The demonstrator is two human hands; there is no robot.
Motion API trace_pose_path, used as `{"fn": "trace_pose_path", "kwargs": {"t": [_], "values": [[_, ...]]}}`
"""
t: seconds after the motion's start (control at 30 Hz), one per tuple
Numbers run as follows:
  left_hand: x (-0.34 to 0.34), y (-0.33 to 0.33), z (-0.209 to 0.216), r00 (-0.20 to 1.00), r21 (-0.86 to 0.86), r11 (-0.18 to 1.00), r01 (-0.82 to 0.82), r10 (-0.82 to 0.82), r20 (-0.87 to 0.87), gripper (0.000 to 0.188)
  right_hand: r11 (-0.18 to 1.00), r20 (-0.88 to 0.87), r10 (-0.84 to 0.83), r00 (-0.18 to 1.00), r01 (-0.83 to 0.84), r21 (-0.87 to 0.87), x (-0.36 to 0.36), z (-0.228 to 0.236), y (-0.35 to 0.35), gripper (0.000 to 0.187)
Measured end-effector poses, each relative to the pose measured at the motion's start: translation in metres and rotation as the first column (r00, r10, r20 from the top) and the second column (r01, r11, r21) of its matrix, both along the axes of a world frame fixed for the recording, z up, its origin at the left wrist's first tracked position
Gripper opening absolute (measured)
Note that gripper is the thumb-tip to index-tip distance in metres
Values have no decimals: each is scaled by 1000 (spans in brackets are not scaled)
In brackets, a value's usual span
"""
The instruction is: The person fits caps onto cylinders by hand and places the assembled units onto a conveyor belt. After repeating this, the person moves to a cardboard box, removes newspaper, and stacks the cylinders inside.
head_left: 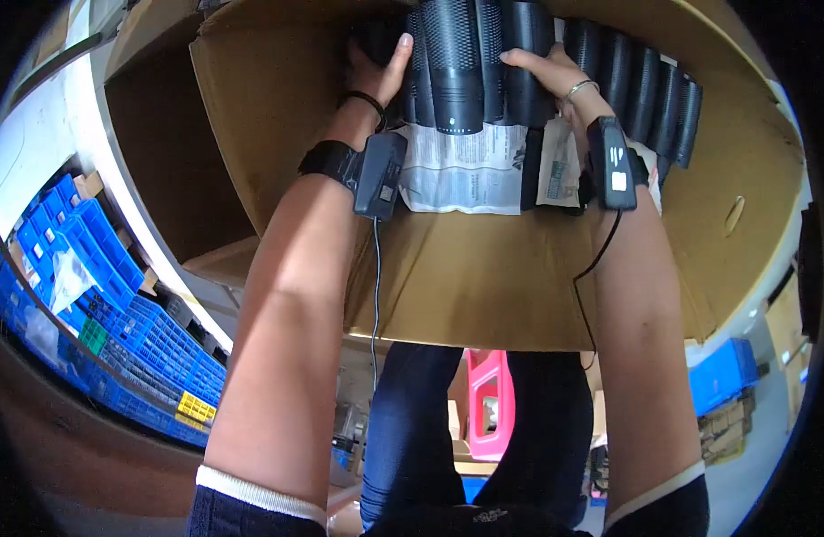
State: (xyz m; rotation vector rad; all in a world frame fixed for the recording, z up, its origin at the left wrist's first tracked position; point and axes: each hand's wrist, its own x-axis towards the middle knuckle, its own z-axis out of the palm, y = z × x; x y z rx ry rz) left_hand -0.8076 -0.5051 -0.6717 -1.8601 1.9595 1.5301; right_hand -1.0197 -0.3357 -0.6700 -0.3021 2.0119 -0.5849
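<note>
Inside a large cardboard box [474,277], both of my hands press on the sides of a row of black curved plastic housings [456,67] with perforated mesh surfaces. My left hand [382,79] is closed round the row's left side, thumb on top and the other fingers mostly hidden. At the right side, my right hand [555,73] grips the row with its thumb pointing inward. Printed paper sheets [470,174] lie beneath the housings. Further right, several more black ribbed housings [644,80] stand side by side in the box.
Both wrists carry strapped black devices [382,174] with cables hanging down. Blue plastic crates [89,242] are stacked at the left, with a yellow crate [197,409] among them. A pink plastic stool [490,407] shows between my legs. At the right is a blue bin [723,374].
</note>
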Motion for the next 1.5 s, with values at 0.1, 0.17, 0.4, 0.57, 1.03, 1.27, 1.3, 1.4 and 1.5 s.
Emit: {"fn": "trace_pose_path", "kwargs": {"t": [0.1, 0.17, 0.4, 0.57, 1.03, 1.27, 1.3, 1.4, 1.5], "values": [[-9, 6, -2, 954, -96, 990, 102, -70, 292, 112, 1000, 12, -18, 1000, 18, 15, -10, -15, 5, 115], [4, 2, -6, 951, -160, 979, 129, -77, 299, 108, 994, 122, -61, 991, 71, -85, -5, 0, -1, 115], [16, -3, 3, 900, 566, 818, -103, 318, -296, 86, 981, 329, -62, 942, 119, -155, -17, -3, 22, 121], [18, -4, 8, 826, 705, 707, -50, 427, -369, 76, 858, 563, -85, 822, 348, -379, -19, 5, 34, 86], [1, 2, 19, 843, 772, 636, -19, 426, -329, 57, 698, 889, -183, 420, 693, -184, -18, -33, 50, 50], [-2, 3, 25, 802, 744, 667, 30, 428, -416, 58, 626, 956, -267, 122, 776, 76, -27, -38, 58, 48], [1, 6, 17, 770, 740, 670, 58, 442, -460, 59, 625, 952, -280, 125, 777, 82, -20, -36, 55, 48], [0, 4, 20, 790, 737, 674, 52, 423, -443, 62, 605, 867, -445, 223, 789, 107, -9, -16, 45, 48], [-1, 11, 38, 742, 808, 585, 66, 513, -431, 63, 657, 820, -452, 351, 753, 39, 1, 3, 37, 50]]}}
